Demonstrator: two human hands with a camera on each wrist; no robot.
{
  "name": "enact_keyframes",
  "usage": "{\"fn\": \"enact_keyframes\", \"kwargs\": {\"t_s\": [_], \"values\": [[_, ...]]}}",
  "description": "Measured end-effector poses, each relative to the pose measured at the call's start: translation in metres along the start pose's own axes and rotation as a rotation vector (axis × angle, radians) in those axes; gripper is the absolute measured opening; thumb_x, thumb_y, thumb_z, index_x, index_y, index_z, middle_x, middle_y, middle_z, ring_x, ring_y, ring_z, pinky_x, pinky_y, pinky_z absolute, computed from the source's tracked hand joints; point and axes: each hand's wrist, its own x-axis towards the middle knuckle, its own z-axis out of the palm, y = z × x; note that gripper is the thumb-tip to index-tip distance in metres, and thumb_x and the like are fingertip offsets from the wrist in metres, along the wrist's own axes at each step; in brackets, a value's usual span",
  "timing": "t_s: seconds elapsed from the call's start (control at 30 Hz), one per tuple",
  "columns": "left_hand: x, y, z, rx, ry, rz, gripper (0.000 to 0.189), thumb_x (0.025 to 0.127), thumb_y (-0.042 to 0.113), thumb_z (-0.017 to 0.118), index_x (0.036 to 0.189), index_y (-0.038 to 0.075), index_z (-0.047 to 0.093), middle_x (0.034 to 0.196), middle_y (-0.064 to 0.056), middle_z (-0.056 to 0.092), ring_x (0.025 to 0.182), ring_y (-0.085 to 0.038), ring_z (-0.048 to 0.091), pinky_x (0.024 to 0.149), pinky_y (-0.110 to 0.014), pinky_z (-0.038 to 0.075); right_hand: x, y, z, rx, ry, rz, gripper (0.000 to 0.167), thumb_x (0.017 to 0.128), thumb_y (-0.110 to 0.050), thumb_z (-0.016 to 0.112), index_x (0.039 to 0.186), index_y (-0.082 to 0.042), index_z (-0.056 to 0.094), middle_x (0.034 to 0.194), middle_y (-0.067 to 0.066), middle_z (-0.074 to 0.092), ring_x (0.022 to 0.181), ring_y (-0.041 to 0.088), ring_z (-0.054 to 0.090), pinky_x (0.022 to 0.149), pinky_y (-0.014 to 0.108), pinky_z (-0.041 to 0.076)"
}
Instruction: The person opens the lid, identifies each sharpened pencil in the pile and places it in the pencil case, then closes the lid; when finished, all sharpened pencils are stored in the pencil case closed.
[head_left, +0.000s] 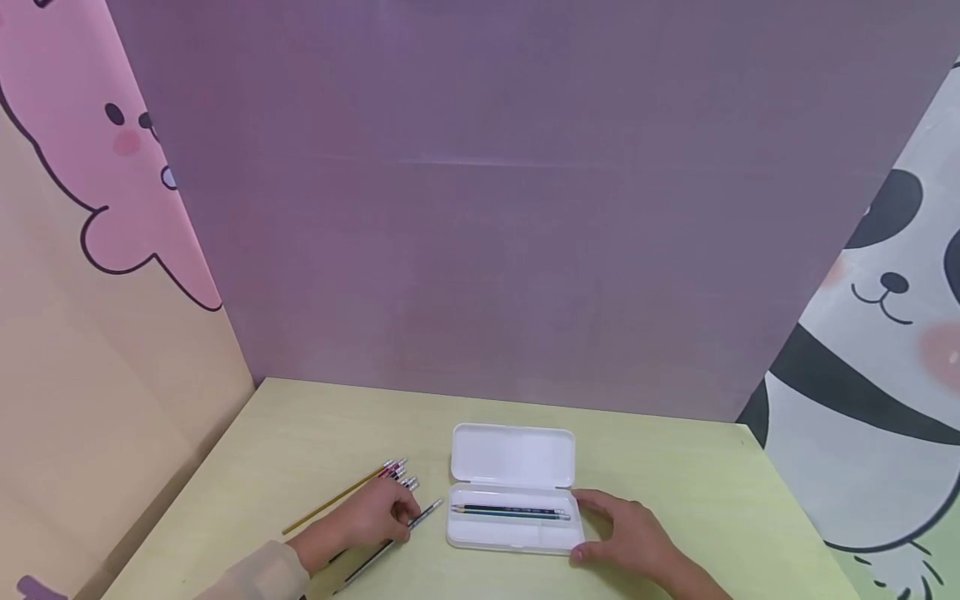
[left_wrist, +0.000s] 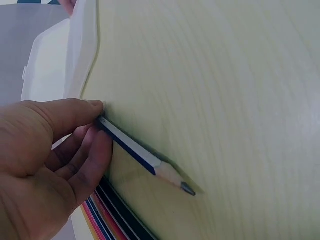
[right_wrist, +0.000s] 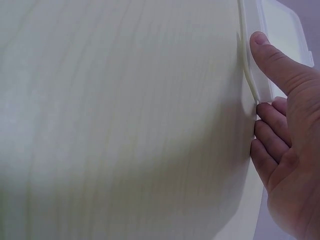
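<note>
Hands apart. Left hand (head_left: 375,510) pinches a pencil (left_wrist: 132,142) left of the white case (head_left: 495,540); right hand (head_left: 633,535) grips its right end. Case sits midway between desk (head_left: 675,467) side edges, two pencils (head_left: 513,513) inside. Loose pencils (head_left: 337,497) nearer left edge.

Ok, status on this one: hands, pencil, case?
Left hand pinching a pencil. Right hand holding white case by its right end. Case open, pencils inside. Nothing visibly in the way.

Pale wood-grain table (head_left: 675,467); plain purple panel (head_left: 487,250) behind; pink cartoon animal (head_left: 82,150) left, panda picture (head_left: 885,383) right.
</note>
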Motion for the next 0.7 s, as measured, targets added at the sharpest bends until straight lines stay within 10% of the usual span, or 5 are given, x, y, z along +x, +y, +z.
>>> {"fn": "enact_keyframes", "kwargs": {"t_s": [0.37, 0.7], "values": [[0.000, 0.008, -0.013, 0.032, 0.005, 0.028, 0.020, 0.075, -0.005, 0.081, 0.094, 0.001, 0.077, 0.076, 0.006, 0.065, 0.071, -0.004, 0.055, 0.065, -0.023, 0.048, 0.000, 0.000, 0.000, -0.005, 0.005, -0.005, 0.089, 0.057, -0.061, 0.092, 0.134, -0.023, 0.066, 0.127, 0.002, 0.072, 0.115, 0.027, 0.067, 0.096, 0.049, 0.052], [0.028, 0.033, -0.023, 0.052, -0.002, 0.045, 0.017, 0.082, -0.002, 0.078, 0.097, 0.007, 0.081, 0.077, 0.009, 0.066, 0.072, -0.006, 0.057, 0.067, -0.023, 0.049, 0.001, 0.001, 0.001, -0.008, 0.014, -0.013, 0.089, 0.057, -0.062, 0.091, 0.134, -0.024, 0.067, 0.126, 0.001, 0.073, 0.114, 0.026, 0.067, 0.095, 0.048, 0.053]]}}
